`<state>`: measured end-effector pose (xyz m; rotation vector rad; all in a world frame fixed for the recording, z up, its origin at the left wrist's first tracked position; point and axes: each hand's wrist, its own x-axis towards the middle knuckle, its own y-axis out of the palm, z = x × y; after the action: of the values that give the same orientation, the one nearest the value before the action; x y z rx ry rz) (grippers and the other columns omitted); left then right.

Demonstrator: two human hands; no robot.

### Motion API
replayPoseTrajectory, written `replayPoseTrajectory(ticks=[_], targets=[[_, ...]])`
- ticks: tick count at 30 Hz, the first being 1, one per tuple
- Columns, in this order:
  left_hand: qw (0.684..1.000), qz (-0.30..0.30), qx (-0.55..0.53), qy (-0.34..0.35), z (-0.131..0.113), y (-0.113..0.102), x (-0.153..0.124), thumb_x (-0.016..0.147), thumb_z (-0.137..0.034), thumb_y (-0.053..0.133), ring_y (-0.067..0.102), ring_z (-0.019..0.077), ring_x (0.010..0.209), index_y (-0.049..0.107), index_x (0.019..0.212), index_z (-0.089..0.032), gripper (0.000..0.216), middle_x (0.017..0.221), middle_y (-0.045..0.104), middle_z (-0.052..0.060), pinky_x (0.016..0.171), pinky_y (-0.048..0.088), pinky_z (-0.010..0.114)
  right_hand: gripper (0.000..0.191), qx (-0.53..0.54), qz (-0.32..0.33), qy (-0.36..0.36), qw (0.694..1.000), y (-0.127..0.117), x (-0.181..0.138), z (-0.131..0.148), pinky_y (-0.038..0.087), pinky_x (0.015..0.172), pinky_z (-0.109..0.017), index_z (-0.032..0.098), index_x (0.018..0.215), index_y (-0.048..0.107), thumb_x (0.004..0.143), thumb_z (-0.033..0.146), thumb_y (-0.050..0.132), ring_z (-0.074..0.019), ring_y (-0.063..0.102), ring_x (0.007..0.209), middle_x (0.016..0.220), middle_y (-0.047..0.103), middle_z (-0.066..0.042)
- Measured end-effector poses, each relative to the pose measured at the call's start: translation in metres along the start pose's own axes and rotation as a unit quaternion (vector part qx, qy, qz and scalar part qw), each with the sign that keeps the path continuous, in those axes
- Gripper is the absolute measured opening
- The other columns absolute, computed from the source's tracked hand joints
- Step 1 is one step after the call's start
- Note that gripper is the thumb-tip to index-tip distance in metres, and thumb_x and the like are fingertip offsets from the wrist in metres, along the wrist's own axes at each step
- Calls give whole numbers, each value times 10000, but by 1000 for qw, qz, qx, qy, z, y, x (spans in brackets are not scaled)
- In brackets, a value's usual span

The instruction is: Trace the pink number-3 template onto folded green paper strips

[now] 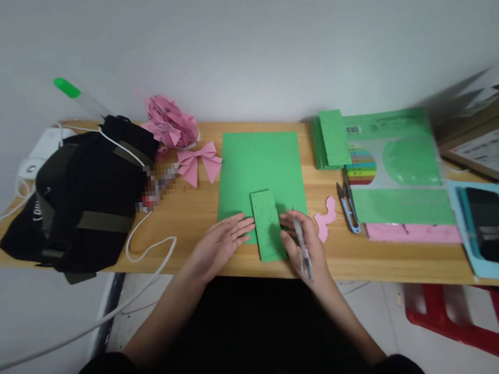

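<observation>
A narrow folded strip of green paper with faint drawn lines stands between my hands, over the lower part of a larger green paper sheet. My left hand is open, its fingers stretched out to the strip's left edge. My right hand holds a clear pen against the palm, its fingertips at the strip's right edge. Just right of that hand lies a curvy pink paper cutout. Beside it are small snips with light-blue handles.
At left are a black bag, a white cable, a pink paper bow and crumpled pink paper. To the right are stacked green strips, a paper pack, a phone and a cardboard box.
</observation>
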<state>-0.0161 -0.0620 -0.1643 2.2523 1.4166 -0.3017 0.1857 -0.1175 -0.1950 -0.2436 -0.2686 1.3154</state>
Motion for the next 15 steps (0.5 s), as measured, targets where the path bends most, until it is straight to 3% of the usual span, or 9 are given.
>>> replayPoseTrajectory(ticks=[4, 8, 12, 15], targets=[[999, -31, 41, -5, -1, 10, 7, 875, -438, 562, 640, 292, 1193, 613, 1244, -141, 477, 1290, 652, 196, 935, 522, 444, 341, 77, -9, 33, 996, -5, 5, -3, 593, 891, -444, 269, 1214, 465, 891, 336, 549, -208, 704, 1013, 1189, 652, -120], [994, -24, 110, 4, 2, 27, 13, 790, -346, 684, 688, 240, 1010, 597, 1252, -189, 495, 1082, 729, 101, 867, 532, 386, 368, 138, -9, 67, 988, -5, 9, -3, 594, 901, -464, 267, 1183, 491, 840, 342, 601, -223, 707, 996, 1167, 671, -118], [986, 9, 166, 21, 5, 40, 15, 805, -308, 637, 666, 179, 708, 613, 1123, -184, 342, 749, 697, 9, 657, 523, 293, 340, 148, -5, 57, 987, -5, 10, -4, 607, 880, -451, 269, 1154, 513, 836, 345, 608, -229, 716, 984, 1129, 699, -106], [978, 0, 201, 56, -1, 41, 24, 849, -322, 568, 588, 141, 570, 598, 1077, -178, 272, 630, 613, -32, 550, 471, 249, 307, 140, -56, 30, 988, -15, 9, -7, 613, 861, -434, 264, 1161, 521, 872, 341, 591, -232, 717, 1003, 1120, 706, -110]])
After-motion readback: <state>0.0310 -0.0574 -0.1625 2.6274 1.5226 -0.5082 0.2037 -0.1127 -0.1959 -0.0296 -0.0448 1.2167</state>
